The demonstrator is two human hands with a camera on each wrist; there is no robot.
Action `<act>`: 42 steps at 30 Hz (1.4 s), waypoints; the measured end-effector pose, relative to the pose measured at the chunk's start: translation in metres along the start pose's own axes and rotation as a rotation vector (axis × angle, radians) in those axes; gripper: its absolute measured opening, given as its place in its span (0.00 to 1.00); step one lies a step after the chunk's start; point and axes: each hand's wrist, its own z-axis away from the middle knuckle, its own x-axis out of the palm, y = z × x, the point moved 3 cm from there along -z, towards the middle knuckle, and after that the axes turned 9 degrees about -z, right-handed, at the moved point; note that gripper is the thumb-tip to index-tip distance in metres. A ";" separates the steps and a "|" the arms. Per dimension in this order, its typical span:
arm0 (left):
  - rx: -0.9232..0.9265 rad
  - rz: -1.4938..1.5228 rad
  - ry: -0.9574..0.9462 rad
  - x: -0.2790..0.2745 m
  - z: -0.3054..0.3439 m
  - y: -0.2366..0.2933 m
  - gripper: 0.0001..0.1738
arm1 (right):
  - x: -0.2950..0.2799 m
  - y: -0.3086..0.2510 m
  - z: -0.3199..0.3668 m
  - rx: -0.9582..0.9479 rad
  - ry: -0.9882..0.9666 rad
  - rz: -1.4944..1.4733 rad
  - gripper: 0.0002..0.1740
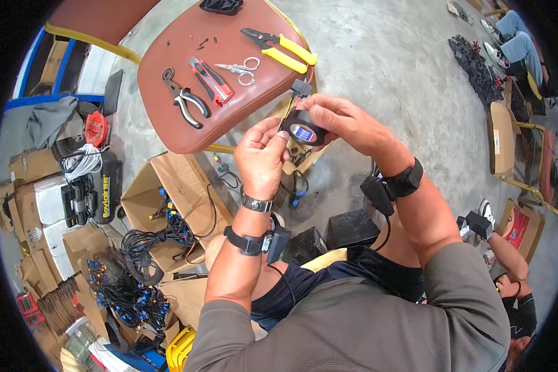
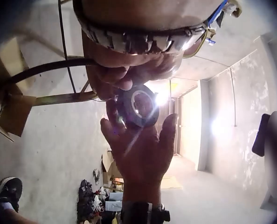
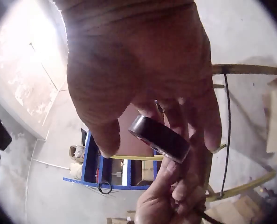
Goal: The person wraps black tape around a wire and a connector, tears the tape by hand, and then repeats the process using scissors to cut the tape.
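Pinching what looks like a thin wire (image 1: 288, 108), the left hand (image 1: 261, 154) sits at eight o'clock of the black tape roll (image 1: 305, 132); the right hand (image 1: 346, 124), at three, meets the roll, but I cannot tell whether it grips. Taping the wire seems underway; the next move likely calls for taut winding. A connector (image 1: 301, 88) shows at twelve, a chair (image 1: 158, 93) at ten. Fingers hide the joint; the tape's loose end is indistinct.
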 end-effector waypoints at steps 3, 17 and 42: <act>0.044 -0.040 0.001 0.002 0.002 -0.002 0.19 | -0.004 0.010 -0.008 0.018 -0.012 0.086 0.21; 0.090 -0.123 0.024 0.003 0.009 0.007 0.20 | 0.002 0.019 -0.012 -0.029 0.001 0.241 0.10; 0.037 -0.012 -0.020 -0.003 0.003 0.008 0.16 | 0.011 0.021 -0.014 -0.504 0.124 0.774 0.13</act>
